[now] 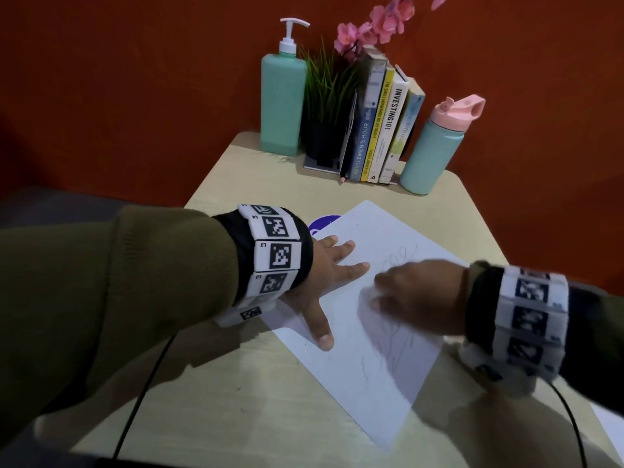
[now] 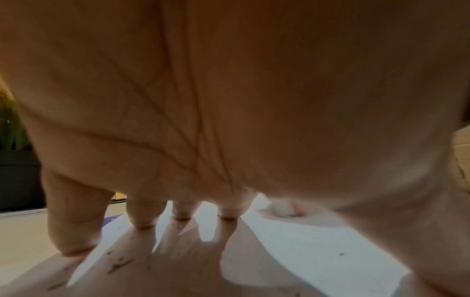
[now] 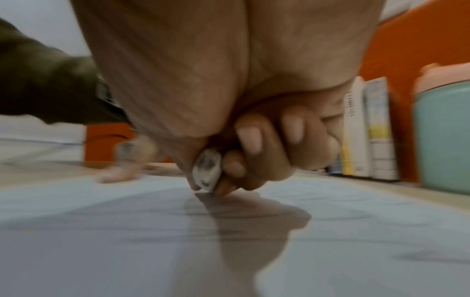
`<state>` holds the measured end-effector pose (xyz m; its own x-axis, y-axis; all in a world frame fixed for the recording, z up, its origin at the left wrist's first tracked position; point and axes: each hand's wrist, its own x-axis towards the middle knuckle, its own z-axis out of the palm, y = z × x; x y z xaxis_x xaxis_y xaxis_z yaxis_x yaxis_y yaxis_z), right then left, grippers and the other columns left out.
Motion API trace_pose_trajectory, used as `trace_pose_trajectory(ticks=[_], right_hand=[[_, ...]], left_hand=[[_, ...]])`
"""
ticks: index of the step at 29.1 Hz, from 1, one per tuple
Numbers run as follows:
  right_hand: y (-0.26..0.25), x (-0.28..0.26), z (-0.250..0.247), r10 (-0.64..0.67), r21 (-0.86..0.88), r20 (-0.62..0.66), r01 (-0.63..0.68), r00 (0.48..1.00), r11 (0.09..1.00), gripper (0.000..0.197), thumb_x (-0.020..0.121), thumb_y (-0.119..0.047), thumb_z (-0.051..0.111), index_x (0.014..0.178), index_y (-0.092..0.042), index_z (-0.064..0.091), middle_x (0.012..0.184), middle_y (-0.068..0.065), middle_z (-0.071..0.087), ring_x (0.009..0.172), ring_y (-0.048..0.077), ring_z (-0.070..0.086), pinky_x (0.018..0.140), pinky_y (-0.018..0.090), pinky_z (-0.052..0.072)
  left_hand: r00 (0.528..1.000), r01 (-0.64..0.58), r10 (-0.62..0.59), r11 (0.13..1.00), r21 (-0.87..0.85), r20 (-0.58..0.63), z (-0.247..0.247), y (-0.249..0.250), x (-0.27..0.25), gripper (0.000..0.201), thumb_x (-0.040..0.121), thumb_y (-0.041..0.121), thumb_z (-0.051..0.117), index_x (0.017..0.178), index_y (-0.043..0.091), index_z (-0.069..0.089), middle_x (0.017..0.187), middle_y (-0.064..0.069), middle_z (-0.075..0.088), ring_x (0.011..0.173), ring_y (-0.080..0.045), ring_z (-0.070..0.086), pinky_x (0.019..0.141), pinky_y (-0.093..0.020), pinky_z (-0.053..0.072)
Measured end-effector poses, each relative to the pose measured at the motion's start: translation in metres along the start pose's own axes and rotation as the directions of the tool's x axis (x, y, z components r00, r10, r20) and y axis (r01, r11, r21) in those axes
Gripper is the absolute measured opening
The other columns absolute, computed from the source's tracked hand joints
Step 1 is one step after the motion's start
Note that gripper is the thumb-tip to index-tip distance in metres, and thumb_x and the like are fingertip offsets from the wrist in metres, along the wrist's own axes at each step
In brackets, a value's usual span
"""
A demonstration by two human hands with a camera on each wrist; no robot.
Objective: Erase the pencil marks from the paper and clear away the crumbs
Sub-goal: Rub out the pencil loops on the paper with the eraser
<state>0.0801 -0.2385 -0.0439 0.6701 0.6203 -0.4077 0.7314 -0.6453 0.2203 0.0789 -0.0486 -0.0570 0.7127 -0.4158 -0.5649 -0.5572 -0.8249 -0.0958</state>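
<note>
A white sheet of paper (image 1: 378, 376) with faint pencil scribbles lies slanted on the beige table (image 1: 219, 400). My left hand (image 1: 332, 275) lies flat on the sheet's left part, fingers spread and straight, pressing it down. My right hand (image 1: 401, 292), blurred in the head view, is over the middle of the sheet. In the right wrist view its thumb and fingers pinch a smudged white eraser (image 3: 206, 170) whose lower end touches the paper (image 3: 127, 241). Small dark crumbs (image 2: 119, 265) lie on the paper under my left hand (image 2: 183, 217).
At the table's far edge stand a green pump bottle (image 1: 282, 103), a potted plant (image 1: 326, 106), a row of books (image 1: 381, 130) and a teal bottle with a pink lid (image 1: 435, 150). A pencil (image 1: 346, 157) leans by the books. A blue disc (image 1: 324, 221) peeks from under the paper.
</note>
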Motion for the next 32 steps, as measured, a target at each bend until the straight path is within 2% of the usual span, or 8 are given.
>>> trace_pose_trajectory(ticks=[4,9,14,19,23,25,29,32], right_hand=[[-0.047,-0.025,0.002,-0.266,0.040,0.044,0.264,0.963,0.964,0.030,0.100,-0.042,0.037,0.118,-0.026,0.055,0.114,0.001,0.060,0.101,0.026,0.060,0.083,0.041,0.052],[0.009,0.006,-0.006,0.044,-0.018,0.025,-0.044,0.999,0.999,0.032,0.096,-0.053,0.031,0.096,-0.026,0.048,0.109,0.002,0.063,0.101,0.025,0.061,0.089,0.042,0.049],[-0.042,-0.029,0.003,-0.186,0.110,0.022,0.183,0.982,0.977,0.033,0.095,-0.052,0.035,0.111,-0.030,0.055,0.110,-0.003,0.064,0.097,0.025,0.063,0.086,0.037,0.050],[0.014,0.001,-0.008,0.066,-0.032,0.060,-0.064,0.996,0.997,0.033,0.098,-0.049,0.031,0.100,-0.024,0.052,0.111,0.001,0.064,0.099,0.022,0.059,0.089,0.040,0.049],[-0.037,-0.025,0.003,-0.191,0.129,0.043,0.184,0.981,0.975,0.035,0.097,-0.048,0.033,0.111,-0.026,0.056,0.110,0.000,0.064,0.099,0.025,0.062,0.088,0.041,0.051],[-0.040,-0.026,0.000,-0.272,0.087,0.078,0.265,0.959,0.960,0.034,0.098,-0.049,0.033,0.112,-0.028,0.056,0.112,0.000,0.063,0.101,0.024,0.061,0.089,0.039,0.049],[0.002,0.003,-0.013,-0.038,-0.061,0.076,0.042,0.996,0.997,0.032,0.098,-0.049,0.031,0.091,-0.024,0.049,0.108,0.004,0.064,0.099,0.025,0.060,0.091,0.042,0.048],[-0.026,0.001,-0.008,-0.176,-0.092,0.043,0.180,0.983,0.979,0.032,0.101,-0.042,0.032,0.112,-0.022,0.055,0.111,0.003,0.062,0.100,0.026,0.060,0.086,0.042,0.051]], left_hand=[[1.000,-0.013,0.013,1.000,0.005,-0.012,0.002,-0.002,0.002,0.131,0.065,0.082,0.063,0.151,0.034,-0.024,0.159,-0.006,-0.029,0.148,-0.029,-0.019,0.117,-0.056,0.005],[1.000,-0.006,0.006,1.000,-0.010,-0.008,0.001,-0.001,0.000,0.131,0.065,0.080,0.064,0.151,0.035,-0.024,0.159,-0.004,-0.029,0.149,-0.027,-0.019,0.117,-0.056,0.005],[1.000,-0.008,0.008,1.000,0.009,-0.014,0.002,-0.002,0.002,0.131,0.064,0.083,0.062,0.151,0.034,-0.024,0.160,-0.005,-0.028,0.149,-0.028,-0.019,0.117,-0.056,0.005],[1.000,-0.009,0.009,1.000,-0.001,-0.020,0.001,0.000,0.000,0.131,0.065,0.081,0.064,0.151,0.034,-0.023,0.160,-0.006,-0.027,0.149,-0.028,-0.018,0.116,-0.057,0.006],[1.000,-0.014,0.014,1.000,0.007,-0.026,0.002,-0.001,0.001,0.131,0.065,0.081,0.063,0.151,0.033,-0.023,0.160,-0.006,-0.027,0.149,-0.029,-0.018,0.117,-0.056,0.006],[0.999,-0.017,0.017,1.000,0.003,-0.031,0.003,-0.003,0.002,0.131,0.065,0.082,0.062,0.151,0.034,-0.022,0.160,-0.006,-0.027,0.149,-0.029,-0.018,0.117,-0.055,0.005],[0.999,-0.017,0.017,1.000,0.002,-0.038,0.003,-0.002,0.000,0.130,0.064,0.081,0.063,0.152,0.034,-0.021,0.161,-0.005,-0.026,0.149,-0.027,-0.018,0.117,-0.054,0.005],[0.999,-0.021,0.021,1.000,0.009,-0.033,0.001,-0.002,-0.001,0.130,0.065,0.081,0.062,0.152,0.033,-0.022,0.160,-0.006,-0.026,0.149,-0.028,-0.018,0.118,-0.053,0.004]])
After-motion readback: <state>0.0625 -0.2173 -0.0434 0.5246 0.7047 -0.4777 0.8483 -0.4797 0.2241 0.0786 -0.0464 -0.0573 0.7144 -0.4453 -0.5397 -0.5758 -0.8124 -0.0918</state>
